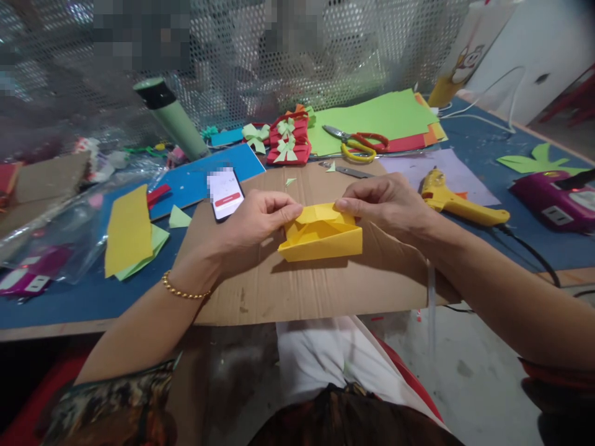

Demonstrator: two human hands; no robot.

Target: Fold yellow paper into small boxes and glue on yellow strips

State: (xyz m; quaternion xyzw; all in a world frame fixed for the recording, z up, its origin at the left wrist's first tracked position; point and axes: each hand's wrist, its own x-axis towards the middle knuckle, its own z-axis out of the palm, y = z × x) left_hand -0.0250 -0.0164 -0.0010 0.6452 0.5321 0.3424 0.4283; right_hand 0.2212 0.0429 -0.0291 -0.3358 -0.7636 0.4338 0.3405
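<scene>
A folded yellow paper box (320, 243) is held just over a cardboard sheet (260, 297), its open side facing up and toward me. My left hand (264, 217) pinches its upper left edge between thumb and fingers. At the upper right edge, my right hand (381, 201) has the same kind of pinch. The far panel of the box bends inward between the two thumbs. Some of the fingers behind the paper are hidden.
Beyond the hands lie scissors (357, 144), a metal blade (351, 171) and red paper bags with green bows (286, 145). A phone (226, 193) is by my left hand. A yellow glue gun (465, 204) with a cord lies right; a green bottle (171, 118) stands back left.
</scene>
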